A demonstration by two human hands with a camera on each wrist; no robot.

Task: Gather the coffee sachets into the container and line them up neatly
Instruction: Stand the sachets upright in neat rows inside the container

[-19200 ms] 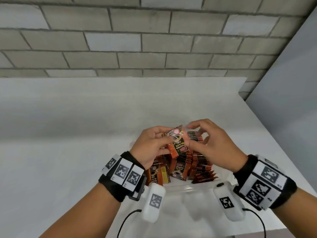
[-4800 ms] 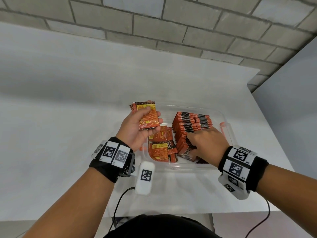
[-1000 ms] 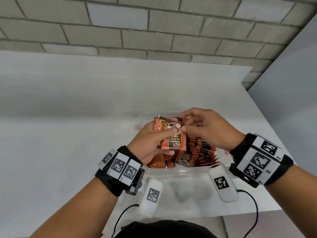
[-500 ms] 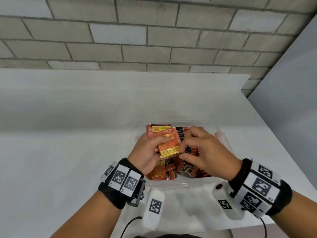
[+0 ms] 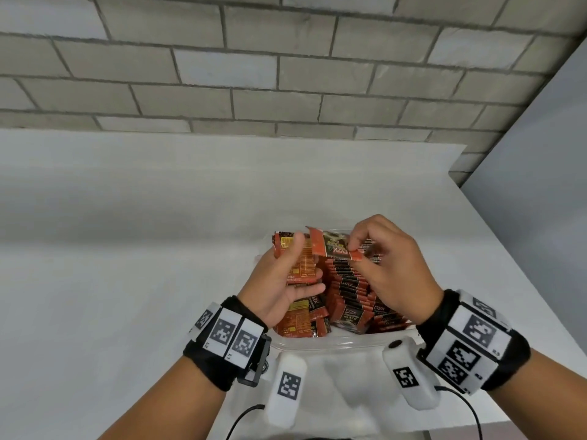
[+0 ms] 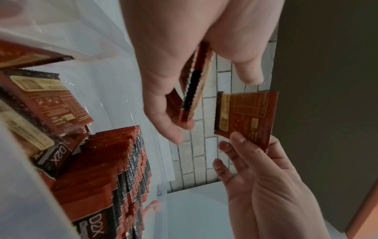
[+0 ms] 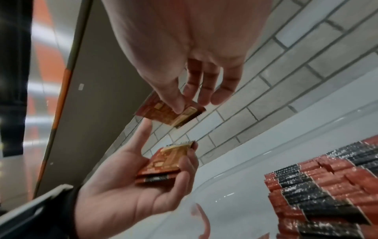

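Above a clear plastic container [image 5: 333, 342] on a white table [image 5: 127, 233], near its front right corner, both hands raised and busy with coffee sachets. Left hand [image 5: 279, 284] curled round a small stack of sachets [image 5: 300, 265], thumb laid across the printed orange backs, fingers underneath; from the right wrist view the same stack [image 7: 163, 160] lying in the cupped palm, edges roughly flush. Right hand [image 5: 394, 268] pinching a single sachet [image 5: 333, 247] between thumb and fingertips, held just beside the top of the left hand's stack, black "D2X" face turned up and towards the head camera, yellow-labelled back showing to both wrist cameras [image 6: 245, 116]. Other fingers of the right hand loosely bent, away from the sachet. Inside the container, along its right side, a long row of sachets [image 5: 346, 290] standing on edge, packed face to face, red and black tops aligned. In the container's left part, directly under the left hand, several loose sachets [image 5: 301, 319] lying flat and overlapping, some back up, one front up. Grey brick wall [image 5: 286, 74] behind the table. Marker-tagged bands [image 5: 228, 335] on both wrists.
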